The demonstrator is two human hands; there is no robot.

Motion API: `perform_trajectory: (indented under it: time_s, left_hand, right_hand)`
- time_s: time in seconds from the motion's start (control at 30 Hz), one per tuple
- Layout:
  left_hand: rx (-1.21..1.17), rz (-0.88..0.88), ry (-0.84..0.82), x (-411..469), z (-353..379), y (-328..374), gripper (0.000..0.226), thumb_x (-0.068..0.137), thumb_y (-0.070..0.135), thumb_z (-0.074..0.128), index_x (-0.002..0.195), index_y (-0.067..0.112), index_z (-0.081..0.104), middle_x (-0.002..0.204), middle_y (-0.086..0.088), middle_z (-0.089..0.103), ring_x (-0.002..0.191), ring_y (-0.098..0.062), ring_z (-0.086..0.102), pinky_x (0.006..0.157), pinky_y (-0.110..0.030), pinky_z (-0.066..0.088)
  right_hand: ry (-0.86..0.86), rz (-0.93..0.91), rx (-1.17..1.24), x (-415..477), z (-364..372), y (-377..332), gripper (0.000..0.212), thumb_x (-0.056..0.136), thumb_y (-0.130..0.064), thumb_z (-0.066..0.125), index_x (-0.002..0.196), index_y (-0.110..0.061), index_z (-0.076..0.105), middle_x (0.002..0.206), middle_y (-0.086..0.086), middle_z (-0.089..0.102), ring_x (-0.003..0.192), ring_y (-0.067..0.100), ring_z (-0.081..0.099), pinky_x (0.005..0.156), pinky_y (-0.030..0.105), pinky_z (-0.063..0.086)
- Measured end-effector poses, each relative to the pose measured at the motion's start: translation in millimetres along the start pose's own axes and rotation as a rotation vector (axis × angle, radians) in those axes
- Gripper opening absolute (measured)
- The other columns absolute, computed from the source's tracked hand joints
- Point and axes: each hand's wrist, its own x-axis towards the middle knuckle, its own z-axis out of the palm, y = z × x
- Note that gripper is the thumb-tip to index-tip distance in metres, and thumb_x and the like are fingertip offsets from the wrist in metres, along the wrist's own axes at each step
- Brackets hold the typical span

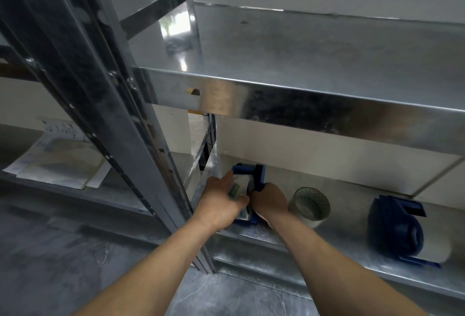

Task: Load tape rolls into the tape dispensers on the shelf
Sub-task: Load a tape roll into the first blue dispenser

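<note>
A blue tape dispenser (pixel 251 173) stands at the left end of the lower metal shelf (pixel 352 212). My left hand (pixel 221 202) curls round a tape roll (pixel 237 190) sitting in that dispenser. On the dispenser's right side, my right hand (pixel 270 200) grips its blue frame. A loose clear tape roll (pixel 309 206) lies on the shelf just right of my right hand. Further right stands a second blue dispenser (pixel 397 232) with nothing touching it.
The upper shelf board (pixel 302 104) overhangs the work area closely. A steel upright post (pixel 156 164) stands just left of my left hand. Papers (pixel 57 159) lie on the neighbouring shelf to the left. Grey floor lies below.
</note>
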Motion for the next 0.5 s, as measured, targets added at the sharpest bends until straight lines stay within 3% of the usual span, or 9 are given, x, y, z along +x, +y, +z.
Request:
perform_trajectory:
  time_s: [0.07,0.13,0.23,0.33,0.4,0.5]
  left_hand:
    - [0.027,0.004,-0.006,3.7,3.8,2.9,0.051,0.076,0.044,0.067,0.123,0.039,0.049,0.117,0.000,0.053,0.094,-0.012,0.058,0.078,-0.021,0.051]
    - [0.081,-0.007,-0.035,4.9,8.0,6.9,0.062,0.077,0.045,0.068,0.133,0.038,0.045,0.121,0.000,0.048,0.099,-0.014,0.056,0.084,-0.023,0.049]
    - [0.114,-0.041,-0.060,4.4,13.8,9.4,0.086,0.077,0.047,0.069,0.151,0.035,0.025,0.130,0.001,0.041,0.113,-0.016,0.052,0.091,-0.020,0.043]
    - [0.056,-0.018,-0.037,1.3,15.1,11.5,0.092,0.062,0.058,0.067,0.144,0.047,0.026,0.122,0.003,0.055,0.103,-0.015,0.061,0.087,-0.030,0.056]
    - [0.024,-0.002,-0.019,-1.3,15.6,11.1,0.084,0.055,0.056,0.070,0.132,0.050,0.036,0.111,0.006,0.061,0.095,-0.013,0.064,0.079,-0.034,0.059]
    - [-0.002,0.023,0.000,-7.9,15.8,11.9,0.069,0.059,0.042,0.076,0.122,0.041,0.046,0.105,0.007,0.064,0.094,-0.011,0.064,0.080,-0.034,0.059]
  right_hand:
    - [0.035,-0.057,-0.137,0.4,-0.4,4.0,0.024,0.086,-0.031,0.060,0.098,-0.011,0.059,0.102,0.010,0.067,0.095,0.031,0.066,0.068,0.032,0.047]
    - [0.019,-0.094,-0.218,-1.1,-1.2,7.7,0.023,0.082,-0.023,0.061,0.102,-0.012,0.058,0.107,0.010,0.067,0.099,0.031,0.066,0.069,0.032,0.048]
    - [0.001,-0.119,-0.221,-8.6,-6.2,10.5,0.008,0.084,-0.019,0.059,0.091,-0.016,0.055,0.106,0.009,0.069,0.100,0.030,0.066,0.073,0.032,0.049]
    - [0.018,-0.160,-0.200,-14.2,-11.8,11.2,0.024,0.089,-0.015,0.056,0.073,-0.024,0.042,0.104,0.008,0.069,0.098,0.029,0.065,0.071,0.031,0.046]
    - [0.010,-0.190,-0.194,-17.7,-13.0,12.3,0.025,0.092,-0.017,0.056,0.074,-0.027,0.042,0.104,0.005,0.069,0.096,0.025,0.066,0.070,0.028,0.043]
    - [0.010,-0.195,-0.168,-18.0,-11.4,14.2,0.020,0.092,-0.021,0.058,0.078,-0.029,0.045,0.106,0.002,0.070,0.089,0.021,0.064,0.068,0.026,0.042]
